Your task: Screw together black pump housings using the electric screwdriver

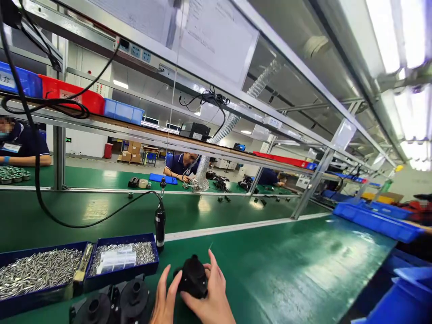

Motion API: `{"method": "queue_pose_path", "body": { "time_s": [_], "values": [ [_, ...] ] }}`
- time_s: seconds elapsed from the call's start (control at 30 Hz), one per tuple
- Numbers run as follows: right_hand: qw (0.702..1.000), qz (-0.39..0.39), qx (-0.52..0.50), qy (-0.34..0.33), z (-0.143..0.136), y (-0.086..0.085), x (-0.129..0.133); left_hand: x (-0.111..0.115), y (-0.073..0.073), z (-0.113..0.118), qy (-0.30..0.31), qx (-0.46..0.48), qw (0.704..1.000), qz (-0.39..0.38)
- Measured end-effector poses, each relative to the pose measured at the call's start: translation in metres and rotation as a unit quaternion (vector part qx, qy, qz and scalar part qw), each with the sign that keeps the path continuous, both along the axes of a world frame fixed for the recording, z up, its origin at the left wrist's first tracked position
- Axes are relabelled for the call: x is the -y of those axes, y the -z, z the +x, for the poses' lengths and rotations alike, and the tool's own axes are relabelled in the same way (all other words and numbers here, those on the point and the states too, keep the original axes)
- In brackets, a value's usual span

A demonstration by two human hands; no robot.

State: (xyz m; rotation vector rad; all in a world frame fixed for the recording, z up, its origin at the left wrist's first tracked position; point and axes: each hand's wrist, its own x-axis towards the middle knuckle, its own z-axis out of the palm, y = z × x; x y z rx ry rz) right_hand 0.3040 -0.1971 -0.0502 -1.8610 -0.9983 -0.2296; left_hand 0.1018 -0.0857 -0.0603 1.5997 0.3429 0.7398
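Note:
A black plastic part (194, 275) is held just above the green bench at the bottom middle. My right hand (213, 294) grips it from the right, thumb underneath and fingers behind. At its left side is my left hand (166, 294), fingers apart and raised, one fingertip close to the part or touching it. More black round housings (134, 294) lie at the lower left beside my left hand. Beyond my hands hangs a black electric screwdriver (159, 225) on a cable. Two blue trays stand left, one with long screws (43, 270), one with small screws (143, 252) and clear pieces.
The green bench (286, 265) runs off to the right, where a blue bin (374, 220) stands. A metal frame post (312, 184) rises behind it. Shelf bins (123, 111) and looped cables hang above. Across the bench, people sit working, one person's arm (180, 174) near a blue mat.

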Motion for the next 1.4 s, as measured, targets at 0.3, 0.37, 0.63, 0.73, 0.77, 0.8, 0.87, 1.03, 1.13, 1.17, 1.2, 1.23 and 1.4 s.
{"method": "queue_pose_path", "body": {
  "time_s": [0.3, 0.37, 0.63, 0.73, 0.77, 0.8, 0.87, 1.03, 1.13, 1.17, 1.2, 1.23, 1.4],
  "values": [
    [0.97, -0.13, -0.181, -0.102, -0.117, -0.059, 0.036, 0.016, 0.003, -0.037, 0.018, 0.026, 0.998, 0.06],
    [0.974, -0.083, -0.182, -0.106, -0.106, -0.063, 0.049, 0.014, -0.001, -0.041, 0.065, -0.01, 0.998, -0.004],
    [0.949, -0.065, -0.206, -0.23, -0.101, -0.066, 0.07, 0.006, -0.022, -0.033, 0.127, 0.009, 0.989, -0.078],
    [0.953, -0.082, -0.193, -0.218, -0.105, -0.064, 0.065, 0.005, -0.022, -0.032, 0.13, 0.012, 0.988, -0.083],
    [0.954, -0.084, -0.189, -0.218, -0.105, -0.063, 0.063, 0.005, -0.021, -0.033, 0.13, 0.012, 0.988, -0.085],
    [0.954, -0.085, -0.186, -0.22, -0.105, -0.062, 0.061, 0.005, -0.021, -0.033, 0.131, 0.012, 0.988, -0.087],
    [0.953, -0.089, -0.18, -0.227, -0.104, -0.061, 0.058, 0.005, -0.02, -0.033, 0.132, 0.015, 0.987, -0.09],
    [0.953, -0.104, -0.175, -0.225, -0.106, -0.057, 0.053, 0.005, -0.021, -0.032, 0.134, 0.02, 0.987, -0.082],
    [0.953, -0.106, -0.176, -0.223, -0.107, -0.056, 0.051, 0.005, -0.022, -0.032, 0.138, 0.019, 0.987, -0.082],
    [0.953, -0.106, -0.176, -0.222, -0.107, -0.056, 0.051, 0.005, -0.022, -0.033, 0.138, 0.018, 0.987, -0.083],
    [0.953, -0.106, -0.178, -0.22, -0.107, -0.056, 0.051, 0.005, -0.022, -0.033, 0.137, 0.018, 0.987, -0.084],
    [0.954, -0.106, -0.179, -0.218, -0.107, -0.057, 0.051, 0.004, -0.022, -0.033, 0.136, 0.018, 0.987, -0.086],
    [0.955, -0.107, -0.177, -0.211, -0.107, -0.056, 0.052, 0.004, -0.018, -0.033, 0.135, 0.016, 0.987, -0.091]
  ]
}}
